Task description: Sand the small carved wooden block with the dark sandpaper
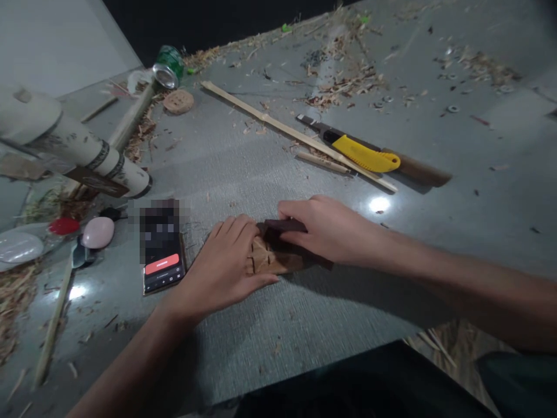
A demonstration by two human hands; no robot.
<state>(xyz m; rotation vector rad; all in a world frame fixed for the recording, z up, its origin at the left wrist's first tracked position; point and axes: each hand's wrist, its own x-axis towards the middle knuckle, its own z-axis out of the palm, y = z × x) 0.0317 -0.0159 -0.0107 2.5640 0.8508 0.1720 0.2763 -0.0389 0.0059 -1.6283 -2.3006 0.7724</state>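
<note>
A carved piece of wood [281, 262] with cut grooves lies on the grey table in front of me. My left hand [228, 264] is closed over its left end, the thumb along the near side and the fingers over the far side. My right hand [317, 226] pinches a dark brown folded sheet [282, 225] that looks like sandpaper, over the right part of the wood. Part of this sheet shows below the hand as well. The palm and fingers hide much of the wood's right end, and I cannot tell how firmly the sheet touches it.
Left of my left hand lies a phone [162, 249]. Beyond my hands are a yellow utility knife [365, 154], a long bamboo strip [261, 116] and a wooden-handled blade [422, 168]. A green can [168, 67], a patterned cylinder [91, 148] and scattered shavings [348, 84] are farther off.
</note>
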